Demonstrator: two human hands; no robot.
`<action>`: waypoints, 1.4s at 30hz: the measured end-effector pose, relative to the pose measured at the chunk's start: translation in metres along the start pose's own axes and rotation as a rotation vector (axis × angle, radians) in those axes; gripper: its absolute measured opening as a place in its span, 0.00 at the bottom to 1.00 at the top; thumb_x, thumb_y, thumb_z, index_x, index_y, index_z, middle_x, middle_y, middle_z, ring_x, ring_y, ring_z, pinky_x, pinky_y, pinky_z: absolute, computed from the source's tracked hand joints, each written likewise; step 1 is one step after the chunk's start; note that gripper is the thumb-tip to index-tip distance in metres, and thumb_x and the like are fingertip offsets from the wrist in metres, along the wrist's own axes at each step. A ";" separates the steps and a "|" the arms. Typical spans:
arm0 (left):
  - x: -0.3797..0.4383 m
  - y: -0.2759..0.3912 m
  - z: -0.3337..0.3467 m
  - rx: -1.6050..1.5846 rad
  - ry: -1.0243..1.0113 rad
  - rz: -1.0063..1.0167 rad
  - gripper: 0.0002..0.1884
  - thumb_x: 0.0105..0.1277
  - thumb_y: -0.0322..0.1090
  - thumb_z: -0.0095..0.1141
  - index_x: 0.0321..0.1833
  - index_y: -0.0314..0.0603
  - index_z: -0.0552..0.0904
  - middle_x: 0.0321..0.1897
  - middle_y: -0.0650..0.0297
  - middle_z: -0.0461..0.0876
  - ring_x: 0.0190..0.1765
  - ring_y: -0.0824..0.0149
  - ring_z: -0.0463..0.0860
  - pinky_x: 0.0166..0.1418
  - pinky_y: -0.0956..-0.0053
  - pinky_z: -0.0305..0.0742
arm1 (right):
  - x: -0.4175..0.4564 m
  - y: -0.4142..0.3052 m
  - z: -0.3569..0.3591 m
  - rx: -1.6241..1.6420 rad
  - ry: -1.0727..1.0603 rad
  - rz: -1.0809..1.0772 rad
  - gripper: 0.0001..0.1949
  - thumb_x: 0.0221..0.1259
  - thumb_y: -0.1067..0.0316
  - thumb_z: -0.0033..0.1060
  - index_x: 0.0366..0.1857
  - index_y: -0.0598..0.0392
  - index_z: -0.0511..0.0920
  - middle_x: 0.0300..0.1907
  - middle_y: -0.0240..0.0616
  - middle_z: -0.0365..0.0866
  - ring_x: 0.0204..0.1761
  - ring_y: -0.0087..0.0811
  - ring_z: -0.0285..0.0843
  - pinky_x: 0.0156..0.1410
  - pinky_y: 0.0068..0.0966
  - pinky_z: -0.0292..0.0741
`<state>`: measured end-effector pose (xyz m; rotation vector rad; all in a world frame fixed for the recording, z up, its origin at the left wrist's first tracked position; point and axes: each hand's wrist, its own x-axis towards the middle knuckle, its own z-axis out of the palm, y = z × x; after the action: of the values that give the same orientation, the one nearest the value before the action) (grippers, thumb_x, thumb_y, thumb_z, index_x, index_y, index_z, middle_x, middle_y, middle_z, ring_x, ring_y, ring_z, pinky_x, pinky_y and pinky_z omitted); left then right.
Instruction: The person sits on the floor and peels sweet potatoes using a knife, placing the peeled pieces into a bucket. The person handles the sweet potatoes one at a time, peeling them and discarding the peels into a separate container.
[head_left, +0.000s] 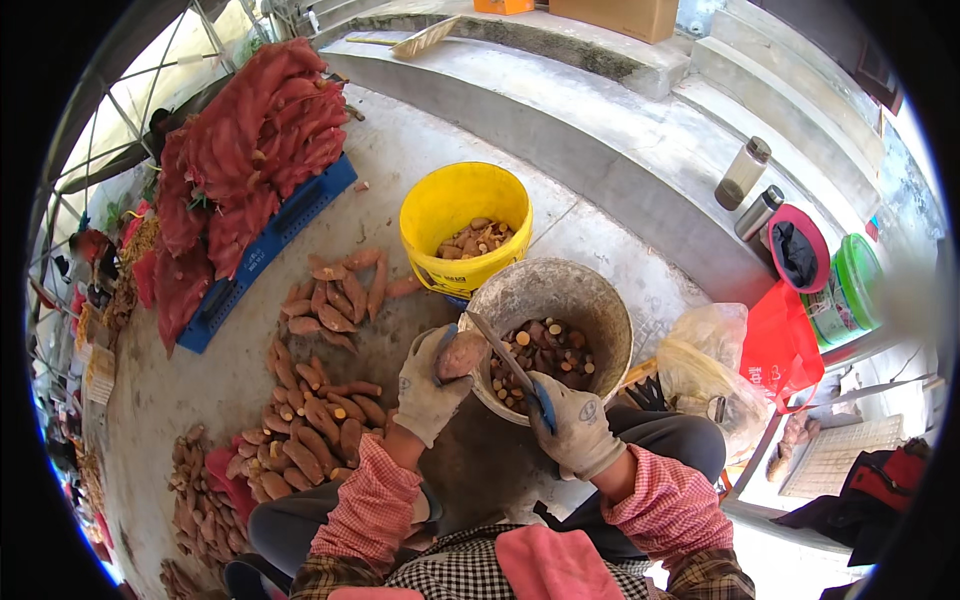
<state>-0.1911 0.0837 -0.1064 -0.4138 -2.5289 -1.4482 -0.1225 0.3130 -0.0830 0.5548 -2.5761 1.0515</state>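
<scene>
My left hand (431, 386), in a soiled work glove, holds a sweet potato (460, 355) over the left rim of a grimy round bucket (581, 289). My right hand (574, 424), gloved too, grips a knife (501, 349) whose blade points up and left, beside the sweet potato. Cut ends and small pieces (547, 349) lie in the grimy bucket. Behind it stands a yellow bucket (465, 191) with more pieces inside. Left of my left hand, a large pile of sweet potatoes (322, 427) lies on the floor, with a smaller heap (337, 296) beyond it.
Filled red mesh sacks (247, 150) lie on a blue plastic pallet (262, 259) at the upper left. A concrete ledge (600, 169) runs behind the buckets, with two bottles (750, 187) on it. To the right are a plastic bag (705, 352), a red bag (780, 345) and a green-lidded bucket (844, 300).
</scene>
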 end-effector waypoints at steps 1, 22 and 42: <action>0.001 0.001 0.001 -0.027 0.016 -0.031 0.35 0.48 0.26 0.70 0.64 0.35 0.74 0.56 0.52 0.79 0.59 0.57 0.81 0.65 0.67 0.75 | -0.001 0.001 0.001 -0.016 -0.021 0.004 0.21 0.59 0.73 0.62 0.58 0.61 0.72 0.39 0.53 0.84 0.36 0.52 0.85 0.39 0.42 0.80; -0.019 -0.255 -0.150 0.359 0.064 -0.778 0.34 0.56 0.36 0.67 0.70 0.46 0.74 0.67 0.49 0.75 0.67 0.47 0.77 0.68 0.59 0.74 | 0.006 0.042 0.047 0.114 -0.192 0.666 0.11 0.64 0.68 0.57 0.48 0.57 0.77 0.31 0.55 0.81 0.35 0.59 0.80 0.41 0.45 0.75; 0.166 -0.465 -0.113 0.373 0.293 -1.351 0.40 0.65 0.48 0.65 0.74 0.38 0.62 0.69 0.41 0.70 0.68 0.45 0.76 0.67 0.53 0.77 | 0.043 0.034 0.074 0.228 -0.129 1.125 0.10 0.71 0.59 0.61 0.42 0.55 0.79 0.29 0.29 0.77 0.24 0.21 0.68 0.29 0.23 0.67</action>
<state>-0.5000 -0.2139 -0.3751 1.6891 -2.6750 -1.0119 -0.1856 0.2724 -0.1358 -0.9582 -2.8561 1.6377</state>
